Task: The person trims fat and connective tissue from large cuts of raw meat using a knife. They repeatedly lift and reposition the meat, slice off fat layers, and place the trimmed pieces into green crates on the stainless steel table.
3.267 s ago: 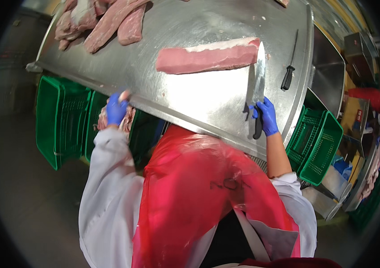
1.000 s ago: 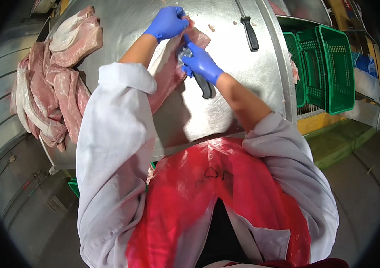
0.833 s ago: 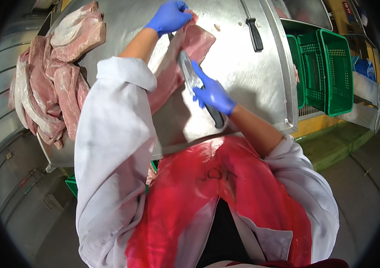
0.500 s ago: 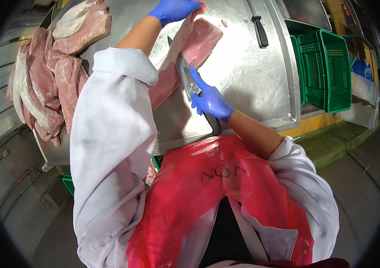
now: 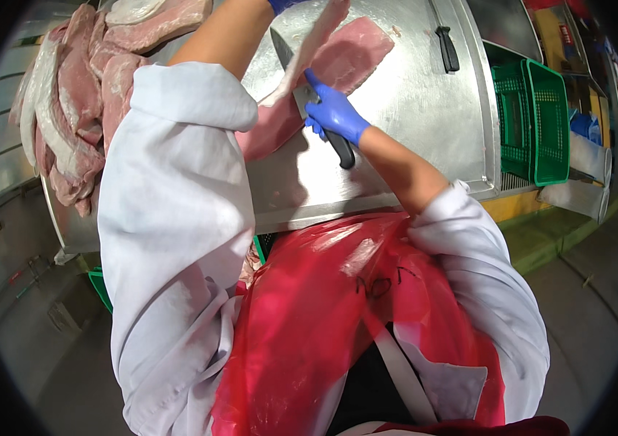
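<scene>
My right hand (image 5: 338, 115), in a blue glove, is closed round a knife (image 5: 341, 151) with a black handle, its index finger stretched along the blade. The blade slants up and left, passing beneath a pale strip (image 5: 314, 45) partly lifted off a pink slab of meat (image 5: 358, 55). Its tip shows on the strip's far left side. Only a sliver of my left hand (image 5: 284, 5), also gloved in blue, is in the picture, at the top edge near the strip's upper end; its fingers are out of sight.
Several long pieces of meat (image 5: 76, 102) are heaped on the left of the metal table (image 5: 425, 138). A second black-handled knife (image 5: 447, 51) lies at the far right. Green crates (image 5: 550, 120) stand beyond the table's right edge. A red apron (image 5: 309, 291) meets the near edge.
My left hand has moved up, mostly out of the picture. The right hand and knife have shifted upward, with the blade farther beneath the strip, whose upper end now stands more raised. The whole view has shifted slightly.
</scene>
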Demonstrator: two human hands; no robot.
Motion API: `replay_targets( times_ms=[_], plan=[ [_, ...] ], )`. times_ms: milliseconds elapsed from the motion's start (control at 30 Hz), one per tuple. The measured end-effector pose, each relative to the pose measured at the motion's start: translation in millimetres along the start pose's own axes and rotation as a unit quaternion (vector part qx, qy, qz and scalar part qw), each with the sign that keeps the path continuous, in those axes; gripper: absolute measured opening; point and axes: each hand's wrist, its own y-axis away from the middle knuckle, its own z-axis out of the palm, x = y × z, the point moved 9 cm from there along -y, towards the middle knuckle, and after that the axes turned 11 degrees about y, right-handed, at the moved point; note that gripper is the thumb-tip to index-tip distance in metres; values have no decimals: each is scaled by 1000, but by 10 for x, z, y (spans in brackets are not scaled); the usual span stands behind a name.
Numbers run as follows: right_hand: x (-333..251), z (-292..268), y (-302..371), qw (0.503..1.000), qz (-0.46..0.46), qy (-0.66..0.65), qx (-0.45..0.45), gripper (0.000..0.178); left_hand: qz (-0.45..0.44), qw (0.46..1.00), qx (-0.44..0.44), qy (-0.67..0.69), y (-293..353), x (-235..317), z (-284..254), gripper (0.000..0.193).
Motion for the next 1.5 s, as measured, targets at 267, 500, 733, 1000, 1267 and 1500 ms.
replay_targets(
  times_ms=[267,500,733,1000,1267,1500],
  plan=[
    [127,584,696,981,57,164,-88,82,80,988,127,-30,1450,874,-977,10],
    [-128,982,431,977,56,165,-122,80,88,929,345,97,3811,1190,-1944,47],
    [-212,401,530,970,33,196,-139,75,4,836,548,39,6755,1663,-1971,38],
    [-126,-1032,-435,954,23,133,266,81,-446,797,211,-349,6995,-352,-1193,47],
    [-48,-1113,-345,934,57,183,302,80,-256,934,188,-164,3154,-2183,-371,60],
    [12,-1293,-42,919,71,267,280,84,-280,939,-187,-67,2774,-2053,766,40]
  ],
)
